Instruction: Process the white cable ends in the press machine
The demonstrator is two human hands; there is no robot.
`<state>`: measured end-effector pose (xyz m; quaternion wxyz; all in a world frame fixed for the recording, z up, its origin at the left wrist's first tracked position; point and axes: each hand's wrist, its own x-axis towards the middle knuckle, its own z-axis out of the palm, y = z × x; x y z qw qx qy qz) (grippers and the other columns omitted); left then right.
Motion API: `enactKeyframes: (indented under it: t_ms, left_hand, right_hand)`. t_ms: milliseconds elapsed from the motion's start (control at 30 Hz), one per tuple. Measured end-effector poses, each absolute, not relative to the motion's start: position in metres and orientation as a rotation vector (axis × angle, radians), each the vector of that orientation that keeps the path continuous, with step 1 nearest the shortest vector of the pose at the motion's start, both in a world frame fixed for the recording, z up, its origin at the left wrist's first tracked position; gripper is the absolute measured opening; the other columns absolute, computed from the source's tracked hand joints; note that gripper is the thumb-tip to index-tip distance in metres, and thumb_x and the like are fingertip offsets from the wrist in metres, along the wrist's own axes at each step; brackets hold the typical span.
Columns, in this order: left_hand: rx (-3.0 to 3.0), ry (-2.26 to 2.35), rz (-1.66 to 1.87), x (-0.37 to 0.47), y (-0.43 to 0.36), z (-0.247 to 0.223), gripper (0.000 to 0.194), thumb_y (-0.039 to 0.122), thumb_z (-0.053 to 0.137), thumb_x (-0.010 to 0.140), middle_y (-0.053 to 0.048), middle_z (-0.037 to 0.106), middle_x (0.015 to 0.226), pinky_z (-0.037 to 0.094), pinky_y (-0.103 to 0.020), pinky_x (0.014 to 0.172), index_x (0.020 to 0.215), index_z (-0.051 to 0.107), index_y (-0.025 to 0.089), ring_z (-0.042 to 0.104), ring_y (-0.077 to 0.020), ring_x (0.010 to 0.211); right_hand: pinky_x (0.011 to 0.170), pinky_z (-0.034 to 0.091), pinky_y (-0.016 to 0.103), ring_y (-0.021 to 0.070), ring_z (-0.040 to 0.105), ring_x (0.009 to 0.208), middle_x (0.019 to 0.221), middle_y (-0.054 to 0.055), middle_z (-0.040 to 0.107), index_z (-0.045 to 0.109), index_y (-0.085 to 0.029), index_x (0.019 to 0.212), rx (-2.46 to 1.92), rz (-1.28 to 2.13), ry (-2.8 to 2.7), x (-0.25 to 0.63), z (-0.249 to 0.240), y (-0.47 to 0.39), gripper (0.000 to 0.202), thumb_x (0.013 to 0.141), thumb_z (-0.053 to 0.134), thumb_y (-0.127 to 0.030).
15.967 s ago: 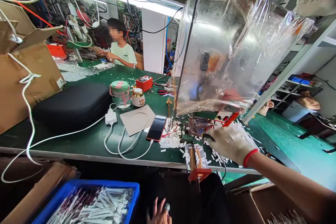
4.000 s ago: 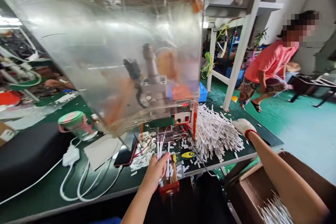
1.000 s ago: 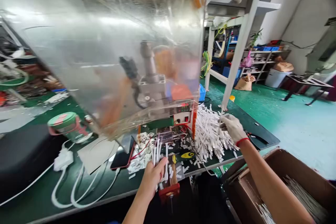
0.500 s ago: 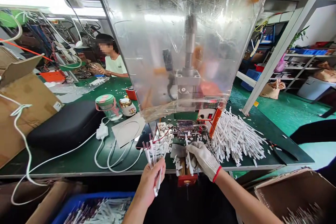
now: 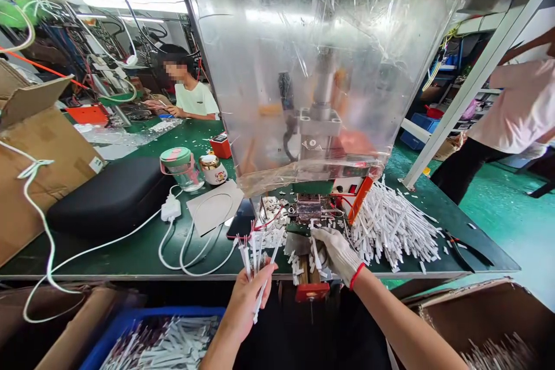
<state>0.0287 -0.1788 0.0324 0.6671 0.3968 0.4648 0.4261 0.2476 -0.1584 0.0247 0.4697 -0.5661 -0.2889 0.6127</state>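
Observation:
My bare left hand (image 5: 248, 299) is closed around several thin white strips (image 5: 246, 259) with fine reddish wires at their upper ends. In a white knit glove with a red cuff, my right hand (image 5: 339, 255) pinches one white strip (image 5: 317, 250) at the front of the machine's small metal fixture (image 5: 309, 210). The strip's upper end is close to the fixture; I cannot tell whether they touch. Below it, short white scraps (image 5: 296, 266) lie beside a brass-coloured rail with a red end block (image 5: 312, 291). The glove hides the fingertips in part.
A plastic-wrapped guard (image 5: 260, 69) covers the press. White strips are heaped in a pile (image 5: 390, 228) on the right, near pliers (image 5: 466, 248). Phone (image 5: 241, 221), cable, jar (image 5: 181, 170) and black case (image 5: 113, 196) occupy the left. Below sits a blue bin (image 5: 102, 338). Two people are nearby.
The camera view has shifted slightly. A person in a pale pink top has come into view at the right. Both hands keep their hold on the strips.

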Motion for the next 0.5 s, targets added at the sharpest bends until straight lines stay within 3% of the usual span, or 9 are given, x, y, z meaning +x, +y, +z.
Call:
enactKeyframes:
  t_ms: [133, 300, 500]
  left_hand:
    - [1.013, 1.052, 0.873, 0.029, -0.178, 0.036, 0.053, 0.063, 0.078, 0.069, 0.009, 0.044, 0.043, 0.022, -0.02, 0.04, 0.087, 0.064, 0.016, 0.031, -0.0059, 0.038]
    - [1.257, 0.988, 0.687, 0.033, -0.17, 0.042, 0.049, 0.065, 0.073, 0.074, 0.009, 0.043, 0.044, 0.027, -0.02, 0.04, 0.083, 0.063, 0.017, 0.032, -0.007, 0.038]
    - [1.312, 0.904, 0.588, 0.047, -0.17, 0.048, 0.042, 0.06, 0.073, 0.079, 0.009, 0.038, 0.045, 0.02, -0.02, 0.038, 0.083, 0.065, 0.019, 0.028, -0.0063, 0.038]
  right_hand:
    - [0.035, 0.032, 0.023, 0.0093, 0.044, 0.035, 0.052, -0.004, 0.055, 0.048, -0.022, 0.074, -1.523, 1.283, -0.857, 0.255, 0.041, -0.164, 0.038, 0.078, 0.066, -0.054]
    - [0.051, 0.04, 0.021, 0.0104, 0.054, 0.057, 0.07, 0.0, 0.064, 0.059, -0.019, 0.084, -1.398, 1.127, -1.179, 0.258, 0.07, -0.181, 0.04, 0.078, 0.073, -0.055]
    - [0.045, 0.034, 0.02, 0.0078, 0.044, 0.046, 0.055, -0.003, 0.053, 0.054, -0.019, 0.072, -1.329, 1.251, -1.139, 0.245, 0.075, -0.2, 0.038, 0.083, 0.068, -0.052]
